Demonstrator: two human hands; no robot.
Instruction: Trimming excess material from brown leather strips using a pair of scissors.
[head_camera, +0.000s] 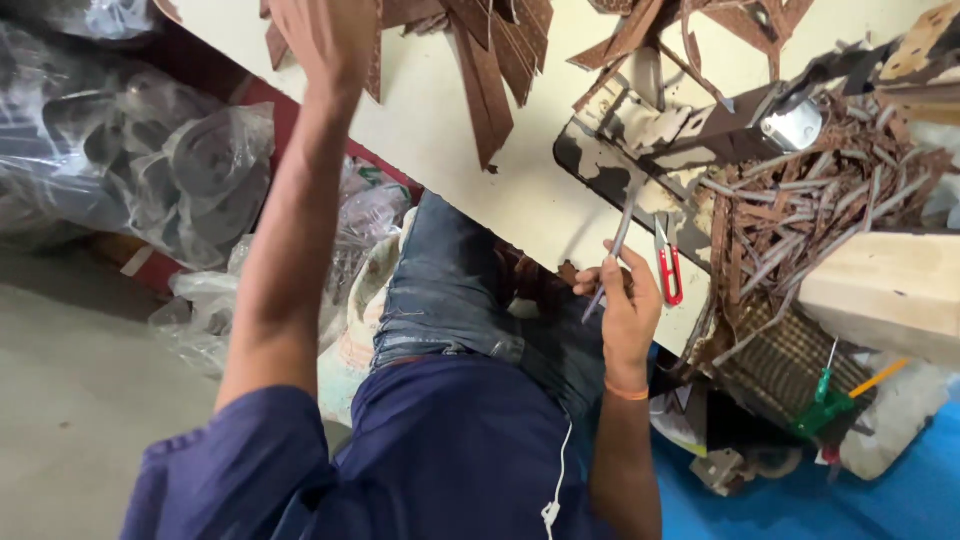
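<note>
Brown leather strips (495, 75) lie in a heap at the far edge of the cream table (440, 130), and the left hand (325, 35) reaches onto them, its grip hidden. The right hand (625, 300) at the table's near edge holds a thin metal blade (612, 255), fingers closed around it. Red snips (668, 268) lie just beside it.

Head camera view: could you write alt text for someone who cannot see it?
Seen from above, a seated person's right hand holds a thin grey tool at the edge of a cream table, beside small red snips. The left hand reaches up to brown strips; more scraps lie heaped on the right.
</note>
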